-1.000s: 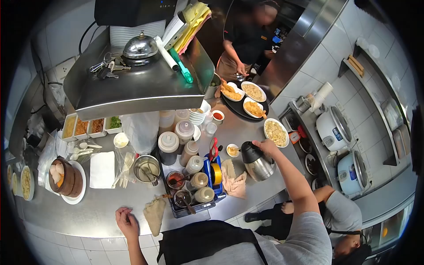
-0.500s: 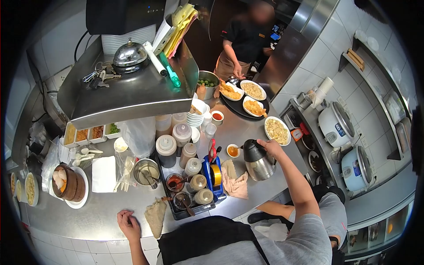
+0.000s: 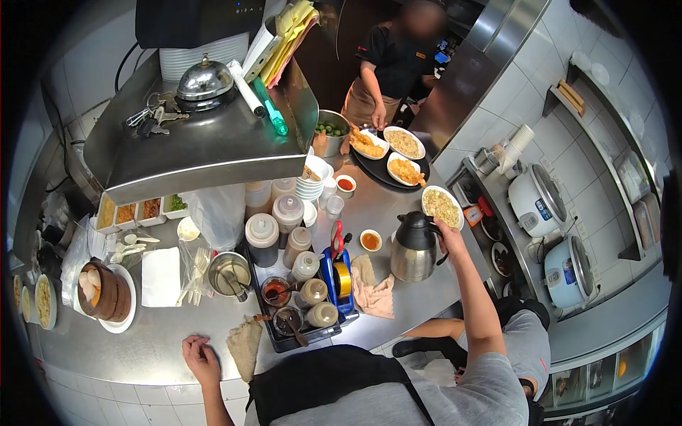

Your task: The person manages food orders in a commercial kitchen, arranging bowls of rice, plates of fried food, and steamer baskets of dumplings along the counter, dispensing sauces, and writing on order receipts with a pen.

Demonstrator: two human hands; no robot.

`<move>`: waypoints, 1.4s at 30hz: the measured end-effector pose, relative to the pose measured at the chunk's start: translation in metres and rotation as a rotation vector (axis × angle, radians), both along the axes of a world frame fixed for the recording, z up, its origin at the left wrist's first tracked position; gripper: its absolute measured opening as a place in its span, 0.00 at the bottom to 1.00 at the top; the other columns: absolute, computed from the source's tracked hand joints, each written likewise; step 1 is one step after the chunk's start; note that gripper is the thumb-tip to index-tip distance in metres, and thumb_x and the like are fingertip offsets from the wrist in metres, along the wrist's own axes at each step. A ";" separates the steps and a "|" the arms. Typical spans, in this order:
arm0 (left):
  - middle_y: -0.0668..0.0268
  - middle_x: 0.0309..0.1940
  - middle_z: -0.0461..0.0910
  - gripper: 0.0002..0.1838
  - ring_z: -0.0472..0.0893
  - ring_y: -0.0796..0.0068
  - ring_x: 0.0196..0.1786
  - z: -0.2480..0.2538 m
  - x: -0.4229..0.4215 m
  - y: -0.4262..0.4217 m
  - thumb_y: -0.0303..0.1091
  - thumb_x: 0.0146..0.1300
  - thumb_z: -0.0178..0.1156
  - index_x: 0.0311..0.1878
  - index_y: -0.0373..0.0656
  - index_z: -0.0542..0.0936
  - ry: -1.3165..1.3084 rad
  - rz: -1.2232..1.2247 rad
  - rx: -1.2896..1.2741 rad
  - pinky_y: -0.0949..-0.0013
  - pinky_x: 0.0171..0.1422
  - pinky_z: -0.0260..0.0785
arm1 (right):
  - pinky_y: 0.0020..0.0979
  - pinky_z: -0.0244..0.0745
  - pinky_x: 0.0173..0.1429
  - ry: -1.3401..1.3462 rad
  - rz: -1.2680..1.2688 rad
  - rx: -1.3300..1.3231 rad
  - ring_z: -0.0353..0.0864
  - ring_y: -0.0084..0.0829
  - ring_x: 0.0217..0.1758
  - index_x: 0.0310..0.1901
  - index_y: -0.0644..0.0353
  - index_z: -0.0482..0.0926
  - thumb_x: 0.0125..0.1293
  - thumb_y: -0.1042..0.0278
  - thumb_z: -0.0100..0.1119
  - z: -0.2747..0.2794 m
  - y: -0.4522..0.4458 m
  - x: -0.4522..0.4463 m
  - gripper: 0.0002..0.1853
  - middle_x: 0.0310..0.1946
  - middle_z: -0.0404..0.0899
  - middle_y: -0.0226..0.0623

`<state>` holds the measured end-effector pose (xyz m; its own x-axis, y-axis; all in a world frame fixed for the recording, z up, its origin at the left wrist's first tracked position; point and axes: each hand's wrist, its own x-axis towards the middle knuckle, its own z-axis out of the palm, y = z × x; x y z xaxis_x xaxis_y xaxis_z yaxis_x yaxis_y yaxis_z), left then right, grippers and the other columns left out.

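My right hand (image 3: 450, 243) is closed round the handle of a steel vacuum jug (image 3: 412, 257) with a black top. The jug is upright over the right part of the counter; whether its base touches the metal cannot be made out. Just left of it stands a small white cup of orange-brown sauce (image 3: 370, 241). Behind my hand is an oval dish of pale, chopped-looking food (image 3: 442, 207). My left hand (image 3: 202, 361) rests at the counter's front edge, fingers curled in, with nothing visible in them. A brown cloth (image 3: 245, 346) lies beside it.
A black tray (image 3: 304, 339) holds sauce bottles and jars, beside a blue tape dispenser (image 3: 339, 284). A bamboo steamer (image 3: 108, 297) stands at left. An overhanging metal shelf (image 3: 199, 160) carries a bell. Across the counter, a person reaches towards a round tray (image 3: 387, 172); another is low at right.
The jug has gone from tilted to upright and shifted slightly left in view. My right hand now sits lower behind it, at the handle. My left hand stays at the counter edge.
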<state>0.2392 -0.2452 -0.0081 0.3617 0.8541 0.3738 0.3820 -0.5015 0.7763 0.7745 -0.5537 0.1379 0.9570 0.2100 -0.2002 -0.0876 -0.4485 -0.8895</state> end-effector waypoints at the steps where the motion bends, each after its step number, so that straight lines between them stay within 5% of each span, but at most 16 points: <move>1: 0.57 0.34 0.70 0.10 0.71 0.60 0.39 0.000 0.000 0.000 0.14 0.45 0.48 0.30 0.35 0.75 -0.001 0.001 0.000 0.65 0.46 0.64 | 0.23 0.43 0.12 0.007 0.007 -0.006 0.53 0.18 0.06 0.15 0.51 0.67 0.56 0.41 0.60 0.001 -0.004 0.002 0.25 0.07 0.60 0.22; 7: 0.57 0.34 0.70 0.10 0.71 0.59 0.39 -0.003 -0.001 0.001 0.15 0.45 0.48 0.30 0.35 0.75 0.003 0.001 0.016 0.65 0.47 0.64 | 0.24 0.45 0.14 -0.023 0.012 -0.175 0.56 0.18 0.09 0.22 0.56 0.76 0.52 0.39 0.63 0.008 -0.010 0.012 0.24 0.12 0.65 0.23; 8: 0.57 0.34 0.70 0.10 0.71 0.59 0.40 -0.004 -0.001 0.001 0.15 0.44 0.48 0.30 0.35 0.75 0.006 0.003 0.019 0.65 0.47 0.64 | 0.24 0.47 0.13 0.015 -0.010 -0.232 0.58 0.17 0.09 0.30 0.57 0.77 0.55 0.49 0.64 -0.008 -0.016 0.029 0.18 0.12 0.66 0.24; 12: 0.57 0.34 0.69 0.10 0.71 0.60 0.39 -0.003 0.000 0.000 0.14 0.45 0.47 0.30 0.34 0.74 0.006 0.010 0.020 0.66 0.47 0.65 | 0.27 0.53 0.17 -0.098 -0.007 -0.476 0.62 0.21 0.14 0.31 0.61 0.78 0.52 0.45 0.64 -0.040 -0.035 0.053 0.23 0.16 0.68 0.27; 15: 0.56 0.33 0.69 0.10 0.71 0.61 0.39 -0.001 0.001 0.000 0.14 0.45 0.46 0.30 0.34 0.73 0.011 0.010 0.017 0.67 0.47 0.65 | 0.35 0.73 0.39 -0.088 0.022 -0.687 0.82 0.41 0.34 0.32 0.73 0.80 0.48 0.34 0.60 -0.035 -0.038 0.052 0.38 0.29 0.81 0.51; 21: 0.56 0.33 0.69 0.10 0.71 0.61 0.39 0.000 0.001 0.000 0.14 0.44 0.46 0.29 0.33 0.73 0.011 0.004 0.003 0.67 0.48 0.65 | 0.38 0.72 0.49 -0.091 0.039 -0.756 0.80 0.46 0.45 0.40 0.75 0.79 0.49 0.34 0.59 -0.030 -0.037 0.054 0.40 0.37 0.80 0.58; 24: 0.56 0.33 0.69 0.09 0.71 0.61 0.39 0.000 0.002 0.000 0.14 0.44 0.46 0.29 0.33 0.73 0.014 0.008 -0.006 0.67 0.48 0.65 | 0.38 0.72 0.49 -0.069 0.050 -0.755 0.80 0.46 0.45 0.39 0.75 0.79 0.49 0.34 0.59 -0.027 -0.034 0.053 0.39 0.37 0.80 0.58; 27: 0.57 0.33 0.69 0.10 0.71 0.61 0.38 -0.001 0.001 0.001 0.14 0.44 0.47 0.30 0.35 0.74 -0.002 0.008 0.009 0.66 0.45 0.64 | 0.31 0.57 0.16 -0.133 0.047 -0.705 0.65 0.27 0.12 0.22 0.64 0.74 0.50 0.39 0.64 -0.039 -0.037 0.063 0.29 0.14 0.68 0.32; 30: 0.58 0.33 0.69 0.10 0.71 0.61 0.37 -0.002 0.001 0.001 0.14 0.45 0.47 0.30 0.35 0.74 -0.012 0.011 0.014 0.66 0.44 0.64 | 0.31 0.57 0.16 -0.138 0.061 -0.721 0.65 0.27 0.12 0.21 0.64 0.73 0.50 0.40 0.64 -0.035 -0.036 0.061 0.29 0.14 0.69 0.33; 33: 0.58 0.32 0.69 0.10 0.71 0.61 0.37 -0.004 0.001 0.001 0.14 0.45 0.47 0.30 0.35 0.74 -0.010 0.013 0.021 0.66 0.44 0.64 | 0.37 0.73 0.42 -0.092 0.055 -0.776 0.81 0.44 0.36 0.35 0.75 0.80 0.50 0.36 0.60 -0.023 -0.029 0.050 0.37 0.32 0.80 0.55; 39: 0.57 0.33 0.69 0.10 0.71 0.61 0.39 -0.003 0.000 0.001 0.14 0.45 0.46 0.30 0.35 0.74 -0.002 0.007 0.007 0.67 0.46 0.64 | 0.33 0.66 0.25 -0.048 0.048 -0.594 0.73 0.33 0.20 0.26 0.71 0.78 0.48 0.37 0.63 -0.031 -0.037 0.060 0.34 0.21 0.75 0.41; 42: 0.57 0.33 0.68 0.10 0.71 0.61 0.39 -0.005 0.000 0.001 0.14 0.45 0.46 0.30 0.34 0.73 0.003 0.003 -0.004 0.68 0.47 0.65 | 0.33 0.66 0.24 -0.038 0.035 -0.616 0.72 0.33 0.19 0.27 0.72 0.77 0.48 0.36 0.63 -0.017 -0.030 0.051 0.34 0.20 0.75 0.40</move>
